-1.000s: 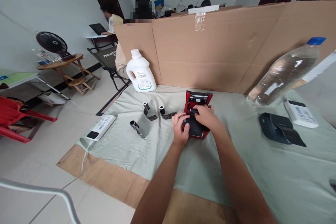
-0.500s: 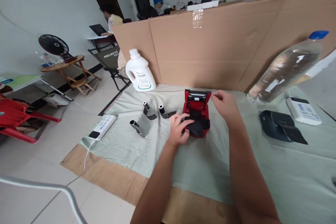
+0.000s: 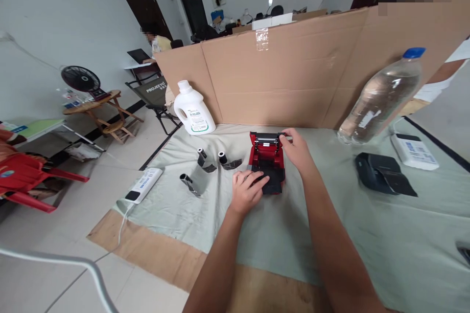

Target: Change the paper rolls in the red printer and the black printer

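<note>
A small red and black printer [image 3: 281, 159] stands on the cloth with its lid [image 3: 262, 149] raised. Across its front lies a black flap or sheet [image 3: 273, 183]; which of the two I cannot tell. My left hand [image 3: 246, 191] rests on this black piece with fingers spread and lying flat. At the lid's upper right corner, the thumb and fingers of my right hand [image 3: 297, 150] are closed on the edge. Left of the printer are three dark rolls with loose black strips: a back one [image 3: 201, 154], a middle one [image 3: 222, 157] and a front one [image 3: 186, 179].
A cardboard screen [image 3: 271, 88] borders the table's back. Before it stand a white jug [image 3: 194, 112] and a leaning water bottle [image 3: 382, 95]. A black device [image 3: 378, 173] and a white power strip [image 3: 414, 151] lie right; another power strip [image 3: 144, 186] lies left. A person [image 3: 159, 44] sits beyond.
My right hand has come in to the lid's right corner and closed on it. My left hand stays on the black piece. The whole view has shifted slightly.
</note>
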Demonstrator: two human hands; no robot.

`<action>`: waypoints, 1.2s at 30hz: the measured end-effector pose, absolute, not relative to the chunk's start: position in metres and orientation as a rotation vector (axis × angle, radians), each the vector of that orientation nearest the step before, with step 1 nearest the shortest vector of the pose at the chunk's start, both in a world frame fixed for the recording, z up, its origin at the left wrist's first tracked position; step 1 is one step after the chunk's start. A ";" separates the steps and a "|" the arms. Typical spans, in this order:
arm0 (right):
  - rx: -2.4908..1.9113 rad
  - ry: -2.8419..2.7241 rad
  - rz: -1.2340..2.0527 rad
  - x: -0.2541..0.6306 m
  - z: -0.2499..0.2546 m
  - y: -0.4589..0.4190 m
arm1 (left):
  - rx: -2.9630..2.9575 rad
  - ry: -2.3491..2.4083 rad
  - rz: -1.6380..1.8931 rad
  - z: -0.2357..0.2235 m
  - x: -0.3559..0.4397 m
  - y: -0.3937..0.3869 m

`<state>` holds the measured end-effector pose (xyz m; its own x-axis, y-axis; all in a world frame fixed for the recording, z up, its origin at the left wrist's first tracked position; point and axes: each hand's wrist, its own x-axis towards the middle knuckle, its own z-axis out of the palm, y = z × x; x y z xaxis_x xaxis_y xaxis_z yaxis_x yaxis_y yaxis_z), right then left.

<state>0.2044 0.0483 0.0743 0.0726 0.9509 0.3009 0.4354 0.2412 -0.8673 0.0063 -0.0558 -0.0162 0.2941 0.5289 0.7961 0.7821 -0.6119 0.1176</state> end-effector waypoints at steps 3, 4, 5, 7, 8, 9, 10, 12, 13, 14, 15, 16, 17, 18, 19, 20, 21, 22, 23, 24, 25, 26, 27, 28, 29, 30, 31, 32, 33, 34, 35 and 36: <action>-1.353 -1.512 0.680 0.207 0.077 0.047 | -2.256 -1.171 -1.208 -0.013 0.006 -0.056; -1.364 -1.504 0.693 0.207 0.075 0.047 | -2.256 -1.147 -1.208 -0.011 0.005 -0.056; -1.369 -1.489 0.714 0.207 0.073 0.045 | -2.259 -1.119 -1.215 -0.010 0.005 -0.056; -1.348 -1.429 0.781 0.207 0.062 0.040 | -2.266 -1.076 -1.257 -0.007 0.003 -0.056; -1.324 -1.385 0.818 0.206 0.054 0.035 | -2.267 -1.065 -1.285 -0.007 0.002 -0.056; -1.301 -1.335 0.846 0.206 0.045 0.031 | -2.270 -1.062 -1.310 -0.007 0.000 -0.057; -1.287 -1.286 0.864 0.206 0.036 0.025 | -2.279 -1.060 -1.328 -0.008 -0.002 -0.057; -1.282 -1.206 0.895 0.204 0.018 0.016 | -2.314 -1.047 -1.343 -0.011 -0.007 -0.060; -1.283 -1.167 0.926 0.203 0.010 0.013 | -2.333 -1.042 -1.345 -0.014 -0.009 -0.062; -1.278 -1.127 0.967 0.202 0.004 0.010 | -2.347 -1.041 -1.347 -0.016 -0.011 -0.064; -1.260 -1.091 1.009 0.200 -0.001 0.009 | -2.355 -1.044 -1.351 -0.019 -0.013 -0.066; -1.230 -1.061 1.044 0.198 -0.005 0.008 | -2.354 -1.051 -1.357 -0.021 -0.014 -0.067; -1.195 -1.039 1.064 0.195 -0.008 0.008 | -2.351 -1.062 -1.362 -0.022 -0.014 -0.068; -1.162 -1.023 1.068 0.193 -0.010 0.008 | -2.344 -1.081 -1.368 -0.023 -0.015 -0.067; -1.134 -1.015 1.063 0.191 -0.012 0.008 | -2.336 -1.116 -1.374 -0.024 -0.015 -0.066; -1.113 -1.008 1.060 0.189 -0.014 0.008 | -2.325 -1.172 -1.380 -0.024 -0.016 -0.065; -1.101 -0.999 1.062 0.187 -0.015 0.008 | -2.316 -1.249 -1.380 -0.024 -0.016 -0.063; -1.094 -0.990 1.067 0.187 -0.017 0.008 | -2.318 -1.339 -1.371 -0.023 -0.017 -0.060; -1.088 -0.982 1.071 0.186 -0.018 0.008 | -2.333 -1.425 -1.352 -0.023 -0.018 -0.057; -1.082 -0.978 1.076 0.186 -0.019 0.008 | -2.359 -1.492 -1.331 -0.022 -0.019 -0.054; -1.077 -0.977 1.080 0.186 -0.020 0.007 | -2.393 -1.537 -1.310 -0.022 -0.019 -0.052; -1.072 -0.977 1.081 0.187 -0.021 0.008 | -2.428 -1.557 -1.293 -0.021 -0.020 -0.049; -1.067 -0.983 1.081 0.188 -0.021 0.008 | -2.456 -1.566 -1.282 -0.020 -0.019 -0.048; -1.062 -0.992 1.080 0.188 -0.020 0.008 | -2.469 -1.573 -1.279 -0.019 -0.019 -0.046; -1.057 -1.001 1.080 0.189 -0.020 0.008 | -2.470 -1.584 -1.279 -0.018 -0.018 -0.045; -1.051 -1.010 1.080 0.190 -0.019 0.009 | -2.463 -1.599 -1.280 -0.018 -0.017 -0.045; -1.045 -1.017 1.083 0.190 -0.019 0.009 | -2.454 -1.614 -1.281 -0.017 -0.015 -0.045; -1.040 -1.023 1.087 0.190 -0.018 0.009 | -2.442 -1.628 -1.288 -0.017 -0.014 -0.045; -1.035 -1.024 1.092 0.190 -0.018 0.009 | -2.434 -1.640 -1.297 -0.017 -0.013 -0.045; -1.033 -1.020 1.094 0.190 -0.019 0.008 | -2.432 -1.644 -1.307 -0.017 -0.012 -0.045; -1.034 -1.012 1.093 0.189 -0.020 0.008 | -2.436 -1.644 -1.318 -0.017 -0.012 -0.045; -1.036 -1.001 1.091 0.189 -0.022 0.007 | -2.442 -1.638 -1.333 -0.018 -0.012 -0.046</action>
